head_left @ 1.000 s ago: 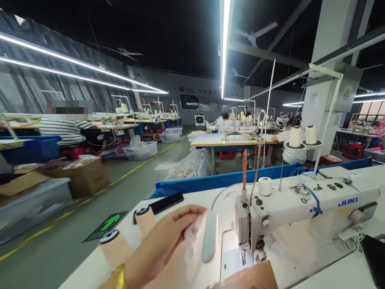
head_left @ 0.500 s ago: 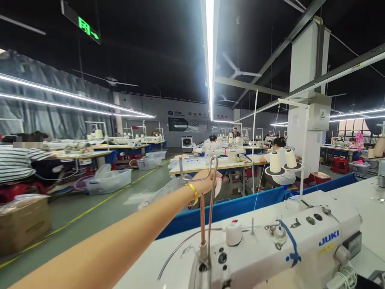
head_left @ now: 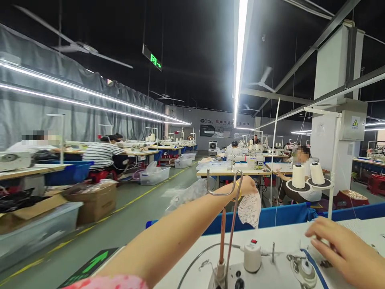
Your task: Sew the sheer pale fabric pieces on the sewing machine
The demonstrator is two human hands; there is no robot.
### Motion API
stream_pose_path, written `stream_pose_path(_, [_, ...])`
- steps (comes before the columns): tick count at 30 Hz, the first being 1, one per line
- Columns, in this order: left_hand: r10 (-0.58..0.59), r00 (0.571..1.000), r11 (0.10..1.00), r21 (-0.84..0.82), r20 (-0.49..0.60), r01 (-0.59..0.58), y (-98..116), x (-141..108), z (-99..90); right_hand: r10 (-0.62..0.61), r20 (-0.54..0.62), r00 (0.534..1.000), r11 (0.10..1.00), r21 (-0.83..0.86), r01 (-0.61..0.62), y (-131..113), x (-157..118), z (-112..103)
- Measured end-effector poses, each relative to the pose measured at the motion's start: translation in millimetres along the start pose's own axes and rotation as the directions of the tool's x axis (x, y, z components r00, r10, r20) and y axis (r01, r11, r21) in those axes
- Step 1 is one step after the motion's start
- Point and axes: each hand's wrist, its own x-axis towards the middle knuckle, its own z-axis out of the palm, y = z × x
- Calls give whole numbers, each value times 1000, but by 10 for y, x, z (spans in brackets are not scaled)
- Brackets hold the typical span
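My left arm stretches forward over the sewing machine [head_left: 264, 273]. My left hand [head_left: 248, 185] is bent down at the wrist, past the blue table edge, and holds a small piece of white lace fabric [head_left: 249, 208] that hangs from it. A gold bangle sits on that wrist. My right hand [head_left: 343, 251] rests on top of the machine at the lower right, fingers slightly apart, by the thread guides and a blue strap. It holds nothing that I can see.
A metal thread guide rod [head_left: 224, 192] rises from the machine near my left wrist. Two white thread cones [head_left: 305, 174] stand on a stand to the right. A blue fabric barrier [head_left: 282, 214] edges the table. People sew at further tables; boxes and bins line the aisle on the left.
The view has swung left and up slightly. My left hand now dangles the lace beyond the rod, and my right hand has come into view on top of the machine.
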Motion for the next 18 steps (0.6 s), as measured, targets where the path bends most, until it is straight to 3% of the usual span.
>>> stream_pose_path(3, [40, 997, 998, -47, 61, -37, 37, 36, 44, 68, 194, 979, 992, 91, -87, 104, 604, 56])
stream_pose_path(5, [74, 993, 994, -87, 95, -66, 60, 46, 94, 144, 316, 938, 975, 120, -190, 142, 930, 230])
stream_pose_path(8, [129, 983, 984, -141, 131, -110, 91, 58, 198, 166, 386, 907, 965, 126, -230, 192, 1271, 537])
stream_pose_path(12, [148, 981, 979, -163, 127, -126, 71, 71, 296, 205, 440, 874, 965, 59, -256, 381, 1535, 838])
stream_pose_path(15, [122, 990, 983, -146, 73, -111, -38, 22, 270, 256, 435, 863, 967, -104, -235, 643, 1630, 978])
stream_pose_path(18, [117, 993, 985, -131, 19, -113, -224, -137, 203, 264, 391, 882, 942, -299, -149, 912, 1644, 1055])
